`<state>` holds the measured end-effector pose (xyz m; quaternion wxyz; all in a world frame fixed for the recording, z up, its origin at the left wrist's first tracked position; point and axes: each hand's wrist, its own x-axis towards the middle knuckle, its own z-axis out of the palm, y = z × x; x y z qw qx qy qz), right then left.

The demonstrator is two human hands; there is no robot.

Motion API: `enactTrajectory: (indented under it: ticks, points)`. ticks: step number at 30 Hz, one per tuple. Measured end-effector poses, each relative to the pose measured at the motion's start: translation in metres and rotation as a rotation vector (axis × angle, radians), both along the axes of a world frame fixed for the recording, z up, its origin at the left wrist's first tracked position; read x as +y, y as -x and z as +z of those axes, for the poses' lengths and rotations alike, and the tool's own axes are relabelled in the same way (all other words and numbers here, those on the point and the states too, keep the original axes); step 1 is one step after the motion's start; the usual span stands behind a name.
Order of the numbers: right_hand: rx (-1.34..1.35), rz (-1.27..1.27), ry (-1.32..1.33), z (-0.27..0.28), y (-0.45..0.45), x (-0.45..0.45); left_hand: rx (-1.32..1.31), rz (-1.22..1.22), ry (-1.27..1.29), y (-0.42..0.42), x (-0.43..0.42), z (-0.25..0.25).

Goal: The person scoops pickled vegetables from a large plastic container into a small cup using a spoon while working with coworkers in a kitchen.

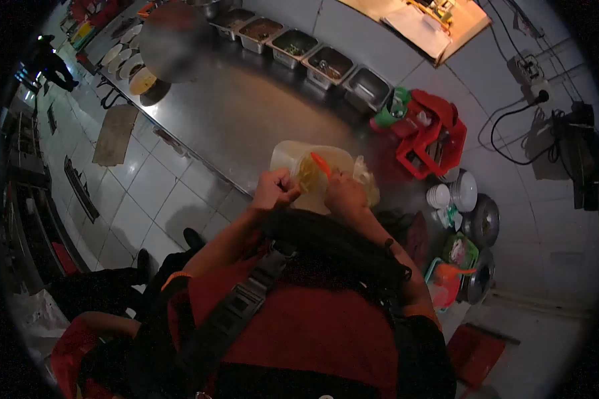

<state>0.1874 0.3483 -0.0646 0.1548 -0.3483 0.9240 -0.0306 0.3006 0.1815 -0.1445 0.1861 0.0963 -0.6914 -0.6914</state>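
Note:
A pale plastic tub (284,154) stands on the steel counter in front of my chest. Above it is a thin clear bag (307,178) that looks yellowish inside. My left hand (276,191) pinches the bag's near left edge. In my right hand (346,198) is an orange spoon (320,163), its orange end reaching to the bag's mouth. Whether the spoon touches the bag's contents I cannot tell. Right of that hand is a crumpled clear plastic bag (363,174), partly hidden by the hand.
Steel pans (293,48) line the wall behind the counter (246,100). Red baskets (439,149), stacked white bowls (464,191) and an orange-handled strainer (442,286) are at right. Plates (142,81) line the far left edge. Another person's arm (106,324) is close at lower left.

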Motion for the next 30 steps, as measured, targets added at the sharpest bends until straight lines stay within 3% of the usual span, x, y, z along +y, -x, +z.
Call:
enactTrajectory:
  ticks: [4, 7, 12, 18, 22, 24, 28, 30]
  points:
    - [0.01, -0.031, 0.126, -0.02, 0.006, 0.024, 0.009, -0.075, -0.019, 0.004, 0.001, 0.02]
    - [-0.111, -0.121, 0.186, -0.016, 0.006, 0.027, -0.037, -0.088, 0.111, 0.01, 0.002, 0.035]
    - [0.001, -0.079, 0.216, -0.004, 0.0, 0.013, -0.071, -0.074, 0.427, 0.02, 0.0, 0.034]
    - [0.084, -0.046, -0.002, -0.02, 0.014, -0.016, 0.015, -0.114, 0.425, 0.018, -0.012, 0.022]
    - [0.14, 0.011, 0.081, -0.026, 0.016, -0.025, 0.017, -0.066, 0.45, 0.017, -0.024, 0.031]
    - [0.105, 0.039, -0.003, -0.027, 0.014, -0.031, 0.083, -0.131, 0.57, 0.016, -0.032, 0.03]
    - [0.052, 0.032, -0.02, -0.03, 0.009, -0.035, 0.083, -0.155, 0.568, 0.016, -0.037, 0.024]
    - [-0.079, -0.019, 0.007, -0.034, 0.01, -0.036, 0.058, -0.051, 0.523, 0.021, -0.038, 0.02]
